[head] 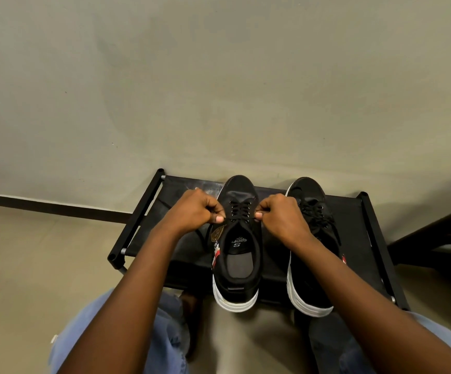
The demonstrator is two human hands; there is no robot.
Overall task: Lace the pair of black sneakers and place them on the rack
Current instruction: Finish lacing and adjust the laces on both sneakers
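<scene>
From the head camera, a low black shoe rack with a fabric shelf stands against a pale wall, its back edge at the wall's foot. Two black sneakers with white soles sit side by side on the shelf, toes toward the back edge and heels hanging slightly over the front edge.

The left sneaker lies near the middle of the shelf, its opening and printed insole facing up. The left hand and the right hand flank its eyelets, fingers curled into fists, each thumb and forefinger pinching one end of the black lace, which stretches taut between them across the top of the tongue.

The right sneaker stands toward the shelf's right edge; the right hand and forearm cross in front of it, hiding much of its opening and inner side. Its laces show crossed through the upper eyelets.

A dark skirting strip runs along the wall's base to the left of the rack. A dark chair-like shape sits beyond the rack's right edge. Light blue jeans on both knees fill the bottom, above a beige tiled floor.
</scene>
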